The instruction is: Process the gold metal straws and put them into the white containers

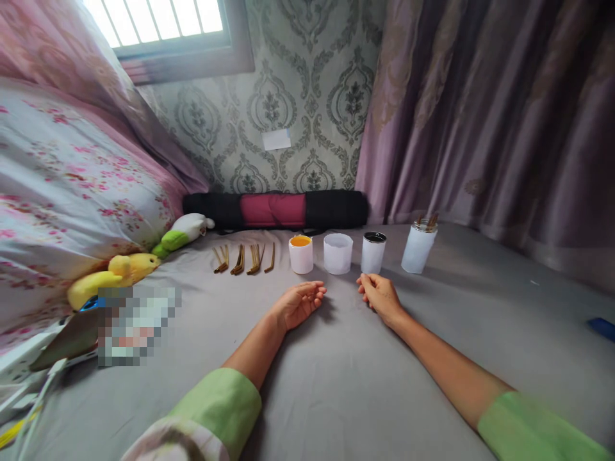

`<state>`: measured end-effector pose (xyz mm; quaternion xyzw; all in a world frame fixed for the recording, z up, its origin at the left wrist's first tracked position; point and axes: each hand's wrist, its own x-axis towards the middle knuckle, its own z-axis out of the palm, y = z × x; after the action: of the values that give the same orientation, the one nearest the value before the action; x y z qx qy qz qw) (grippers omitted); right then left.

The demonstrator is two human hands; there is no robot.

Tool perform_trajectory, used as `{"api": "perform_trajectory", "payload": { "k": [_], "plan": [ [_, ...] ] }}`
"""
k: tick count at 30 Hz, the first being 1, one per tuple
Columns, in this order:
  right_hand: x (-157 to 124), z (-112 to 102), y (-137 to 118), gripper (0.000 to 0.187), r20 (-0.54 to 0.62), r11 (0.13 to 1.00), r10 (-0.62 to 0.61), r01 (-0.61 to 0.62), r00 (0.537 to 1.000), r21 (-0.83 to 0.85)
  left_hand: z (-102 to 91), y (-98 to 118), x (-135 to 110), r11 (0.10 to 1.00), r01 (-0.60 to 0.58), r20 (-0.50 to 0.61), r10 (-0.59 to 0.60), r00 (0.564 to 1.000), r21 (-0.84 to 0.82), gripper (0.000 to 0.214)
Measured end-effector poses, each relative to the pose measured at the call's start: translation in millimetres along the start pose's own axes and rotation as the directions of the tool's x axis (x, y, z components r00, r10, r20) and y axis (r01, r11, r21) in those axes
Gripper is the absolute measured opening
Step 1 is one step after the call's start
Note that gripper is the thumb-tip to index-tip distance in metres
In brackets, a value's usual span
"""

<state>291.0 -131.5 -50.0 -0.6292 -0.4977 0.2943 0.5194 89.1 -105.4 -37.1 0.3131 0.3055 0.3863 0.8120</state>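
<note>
Grey sheet (336,384): left hand (300,302) open, empty; right hand (379,296) curled, nothing visible inside. Sticks (243,259) loose beyond left, some in jar (419,248) beyond right.

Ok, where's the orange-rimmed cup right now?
Head view: the orange-rimmed cup stands at the left end of the container row, between the brown sticks on its left and the translucent cup on its right, just beyond the left hand.

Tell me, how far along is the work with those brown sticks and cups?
A few thin brown sticks already stand in the clear glass jar. Nothing is in hand: the left hand and right hand rest empty on the grey sheet. Loose sticks still lie beside three white cups.
</note>
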Motion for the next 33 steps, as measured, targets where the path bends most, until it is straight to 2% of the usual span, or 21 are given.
{"api": "perform_trajectory", "payload": {
  "k": [4, 8, 16, 20, 27, 33],
  "plan": [
    [-1.2, -0.6, -1.1, 0.031, -0.001, 1.0, -0.007, 0.007, 1.0, 0.002, 0.1, 6.0, 1.6, 0.998, 0.028, -0.048, -0.026, 0.999, 0.048, 0.01],
    [-2.1, -1.3, -1.9, 0.031, -0.007, 1.0, -0.007, 0.007, 1.0, 0.008, -3.9, 17.1, 4.7, 0.989, 0.053, -0.176, -0.029, 0.984, 0.135, 0.007],
    [-0.6, -1.1, 1.0, 0.03, -0.013, 1.0, -0.025, 0.024, 1.0, -0.017, -24.1, 44.1, 12.1, 0.968, 0.044, -0.356, 0.048, 0.933, 0.248, 0.005],
    [-0.2, -1.5, 1.8, 0.031, -0.013, 0.999, -0.029, 0.029, 0.999, -0.019, -35.5, 57.4, 14.6, 0.933, 0.02, -0.433, 0.148, 0.889, 0.359, 0.003],
    [0.0, -1.0, 1.5, 0.032, -0.009, 0.998, -0.047, 0.047, 0.999, -0.046, -53.6, 75.6, 15.2, 0.789, 0.054, -0.491, 0.325, 0.808, 0.612, 0.006],
    [-0.7, -1.2, -0.4, 0.031, -0.004, 0.998, -0.042, 0.042, 0.999, -0.054, -60.4, 87.5, 16.6, 0.572, 0.159, -0.478, 0.465, 0.745, 0.805, 0.004]
  ]
}}
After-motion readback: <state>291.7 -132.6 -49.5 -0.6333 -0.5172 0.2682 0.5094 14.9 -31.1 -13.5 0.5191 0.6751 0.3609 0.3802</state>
